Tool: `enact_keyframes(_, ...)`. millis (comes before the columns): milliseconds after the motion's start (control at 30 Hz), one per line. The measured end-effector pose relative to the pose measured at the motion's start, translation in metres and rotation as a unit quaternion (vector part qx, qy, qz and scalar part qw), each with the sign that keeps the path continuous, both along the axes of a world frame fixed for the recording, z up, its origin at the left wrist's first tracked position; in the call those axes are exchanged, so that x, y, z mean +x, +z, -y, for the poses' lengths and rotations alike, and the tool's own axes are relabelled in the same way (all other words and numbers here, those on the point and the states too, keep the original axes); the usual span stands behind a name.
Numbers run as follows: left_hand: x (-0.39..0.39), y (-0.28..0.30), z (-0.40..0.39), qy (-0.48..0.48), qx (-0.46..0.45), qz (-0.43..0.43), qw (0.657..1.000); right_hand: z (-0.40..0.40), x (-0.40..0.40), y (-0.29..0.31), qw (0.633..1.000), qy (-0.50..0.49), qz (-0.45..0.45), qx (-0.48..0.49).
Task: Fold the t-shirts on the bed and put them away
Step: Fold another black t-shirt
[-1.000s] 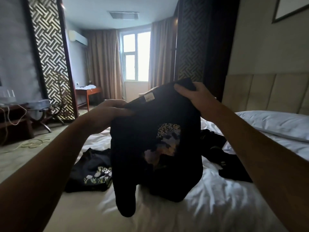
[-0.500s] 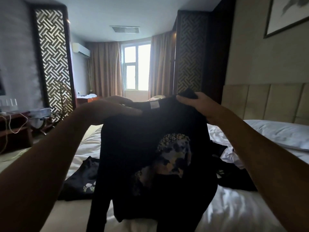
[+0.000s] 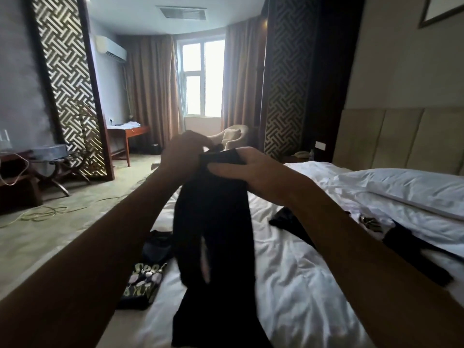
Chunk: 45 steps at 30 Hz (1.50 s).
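Currently both hands hold a black t-shirt (image 3: 213,222) up in the air over the bed (image 3: 288,285), at its top edge. Left hand (image 3: 183,153) grips the upper left part, fingers curled round a bunch of cloth near the collar. Right hand (image 3: 253,169) grips the upper right part, thumb lying across the near face of the cloth, fingers wrapped behind it, so pinching the shirt between thumb and fingers. Hands sit close together, shirt hangs down from them as a narrow dark column, lower end running out of the bottom of the view. Small pale patch shows in a gap low on the hanging cloth.

Second t-shirt (image 3: 144,280), black with light green and white print, lies on the white sheet at the left edge of the bed, just left of the hanging one. More dark clothing (image 3: 406,249) lies crumpled on the bed to the right, partly hidden behind the right forearm. White pillow (image 3: 411,184) rests at the headboard end.

Beyond the bed: window (image 3: 203,79) with brown curtains, pale armchair (image 3: 233,136) under it, wooden desk (image 3: 128,133) at left with white items on top, wall air conditioner (image 3: 111,47), lattice screen (image 3: 67,81) on the left.
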<state>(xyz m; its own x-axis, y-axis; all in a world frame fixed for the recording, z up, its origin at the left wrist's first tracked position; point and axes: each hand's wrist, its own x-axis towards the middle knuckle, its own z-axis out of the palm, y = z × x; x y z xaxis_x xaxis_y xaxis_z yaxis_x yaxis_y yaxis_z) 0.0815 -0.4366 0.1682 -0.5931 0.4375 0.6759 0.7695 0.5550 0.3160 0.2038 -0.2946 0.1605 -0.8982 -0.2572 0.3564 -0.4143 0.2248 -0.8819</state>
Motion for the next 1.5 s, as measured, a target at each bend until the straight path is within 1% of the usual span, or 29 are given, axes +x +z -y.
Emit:
enact_keyframes(33,0.003,0.001,-0.006,-0.053,0.026,0.035,0.998,0.003,-0.009,-0.001,0.994,-0.038,-0.060,0.077)
enact_keyframes(67,0.008,0.002,-0.009,-0.114,0.085,0.086,0.986,0.002,-0.020,-0.005,0.970,-0.104,-0.141,0.170)
enact_keyframes(100,0.014,0.004,-0.010,-0.165,0.147,0.152,0.963,0.000,-0.031,-0.012,0.917,-0.196,-0.236,0.256)
enact_keyframes(133,0.013,0.002,-0.011,-0.194,0.191,0.209,0.939,-0.003,-0.042,-0.022,0.856,-0.284,-0.313,0.298)
enact_keyframes(167,0.009,0.001,-0.011,-0.214,0.215,0.242,0.922,-0.005,-0.050,-0.032,0.812,-0.337,-0.368,0.304)
enact_keyframes(200,0.008,0.001,-0.010,-0.224,0.219,0.250,0.916,-0.005,-0.055,-0.040,0.792,-0.352,-0.407,0.288)
enact_keyframes(267,0.004,0.001,-0.008,-0.236,0.228,0.254,0.910,-0.003,-0.063,-0.052,0.784,-0.330,-0.453,0.267)
enact_keyframes(333,-0.001,-0.001,-0.006,-0.250,0.233,0.269,0.900,-0.007,-0.070,-0.054,0.795,-0.329,-0.456,0.228)
enact_keyframes(367,-0.002,-0.004,-0.006,-0.264,0.221,0.275,0.898,-0.010,-0.070,-0.051,0.817,-0.322,-0.435,0.198)
enact_keyframes(433,0.002,-0.010,-0.005,-0.292,0.195,0.294,0.889,-0.015,-0.070,-0.047,0.892,-0.269,-0.336,0.139)
enact_keyframes(467,0.003,-0.013,-0.005,-0.309,0.206,0.321,0.871,-0.017,-0.068,-0.045,0.922,-0.244,-0.278,0.118)
enact_keyframes(500,0.006,-0.014,-0.004,-0.323,0.233,0.357,0.845,-0.018,-0.064,-0.044,0.934,-0.236,-0.245,0.105)
enact_keyframes(533,0.010,-0.016,-0.003,-0.335,0.260,0.388,0.818,-0.018,-0.061,-0.043,0.933,-0.249,-0.238,0.104)
enact_keyframes(567,0.013,-0.020,-0.002,-0.336,0.278,0.396,0.809,-0.018,-0.059,-0.042,0.925,-0.269,-0.245,0.106)
enact_keyframes(600,0.013,-0.026,-0.003,-0.327,0.276,0.384,0.818,-0.018,-0.057,-0.039,0.913,-0.292,-0.261,0.113)
enact_keyframes(667,0.014,-0.042,-0.004,-0.294,0.225,0.323,0.871,-0.019,-0.056,-0.032,0.894,-0.334,-0.270,0.130)
enact_keyframes(700,0.015,-0.049,-0.006,-0.282,0.201,0.294,0.891,-0.020,-0.055,-0.027,0.892,-0.344,-0.260,0.133)
enact_keyframes(767,0.018,-0.056,-0.009,-0.276,0.197,0.258,0.904,-0.021,-0.052,-0.017,0.901,-0.334,-0.240,0.141)
enact_keyframes(867,0.026,-0.047,-0.009,-0.258,0.271,0.251,0.892,-0.020,-0.041,-0.003,0.906,-0.308,-0.239,0.164)
enact_keyframes(933,0.033,-0.036,-0.008,-0.241,0.309,0.282,0.876,-0.017,-0.029,0.005,0.922,-0.281,-0.218,0.151)
enact_keyframes(1000,0.047,-0.025,-0.007,-0.234,0.312,0.316,0.865,-0.014,-0.014,0.013,0.939,-0.251,-0.195,0.132)
enact_keyframes(1033,0.054,-0.021,-0.007,-0.226,0.294,0.320,0.872,-0.013,-0.008,0.016,0.941,-0.246,-0.193,0.128)
enact_keyframes(1067,0.063,-0.016,-0.005,-0.211,0.259,0.308,0.891,-0.011,-0.003,0.019,0.941,-0.245,-0.193,0.127)
enact_keyframes(1133,0.078,-0.010,-0.001,-0.197,0.213,0.253,0.923,-0.009,0.007,0.023,0.941,-0.246,-0.184,0.140)
enact_keyframes(1200,0.086,-0.002,0.005,-0.200,0.226,0.225,0.926,-0.011,0.020,0.028,0.947,-0.234,-0.176,0.132)
enact_keyframes(1267,0.090,0.006,0.015,-0.212,0.204,0.216,0.931,-0.016,0.036,0.032,0.955,-0.211,-0.186,0.090)
enact_keyframes(1333,0.098,0.014,0.025,-0.248,0.118,0.233,0.933,-0.021,0.053,0.040,0.958,-0.203,-0.193,0.065)
enact_keyframes(1400,0.109,0.020,0.030,-0.250,0.014,0.236,0.939,-0.023,0.065,0.049,0.950,-0.207,-0.217,0.087)
enact_keyframes(1500,0.107,0.028,0.034,-0.222,-0.003,0.203,0.954,-0.024,0.075,0.066,0.932,-0.242,-0.234,0.131)
